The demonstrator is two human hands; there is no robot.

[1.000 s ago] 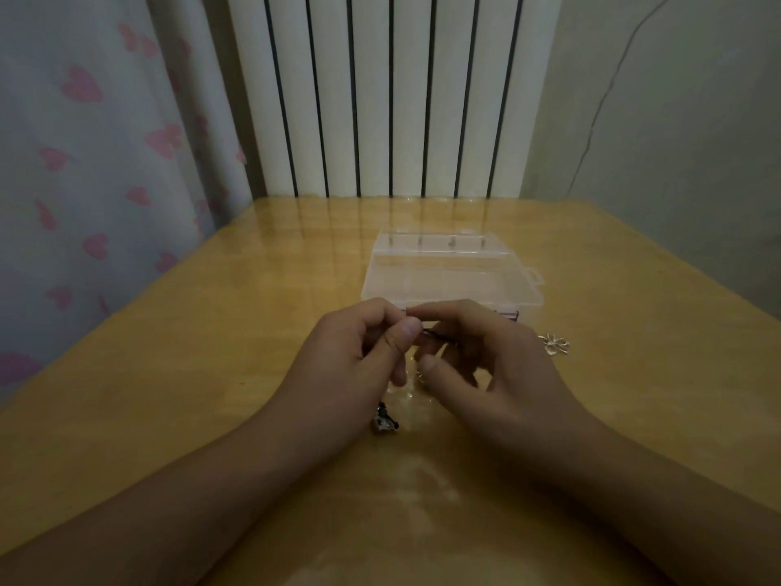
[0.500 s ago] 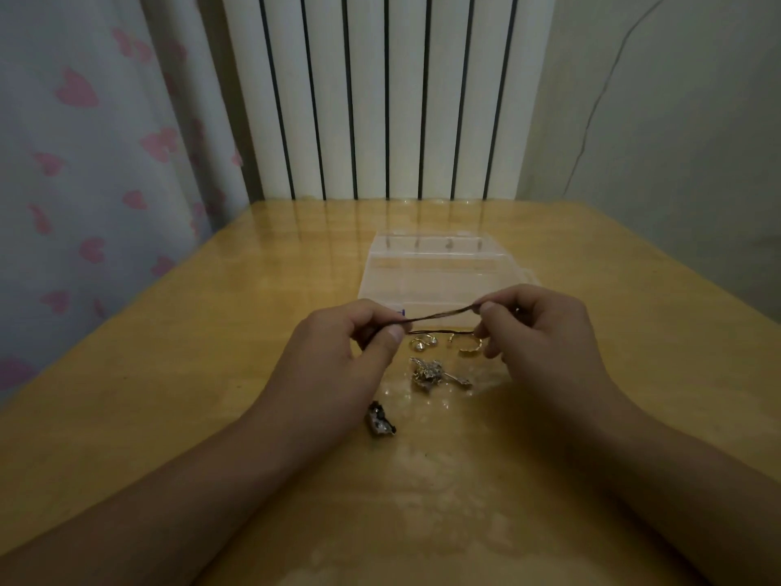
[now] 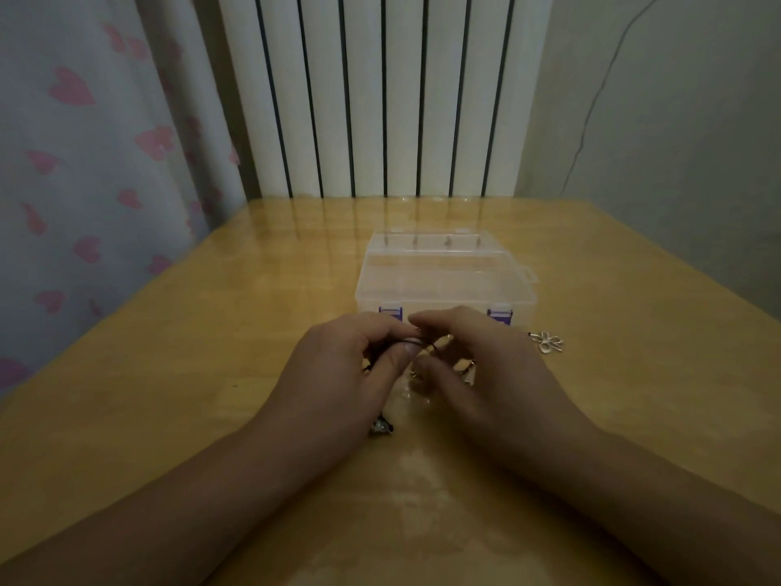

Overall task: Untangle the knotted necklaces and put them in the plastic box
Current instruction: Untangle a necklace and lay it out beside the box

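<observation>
Both hands, left hand (image 3: 338, 365) and right hand (image 3: 486, 374), pinch a thin dark cord (image 3: 427, 344) together, right in front of the closed plastic box (image 3: 443, 281) mid-worktop.

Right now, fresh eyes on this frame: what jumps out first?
The two hands meet at the centre of the table: the left hand and right hand both pinch a thin dark cord between them. Just behind them sits the clear box with purple latches, lid shut. A silver flower pendant lies on the table to the right of the hands, and a small dark charm lies under the left wrist.
</observation>
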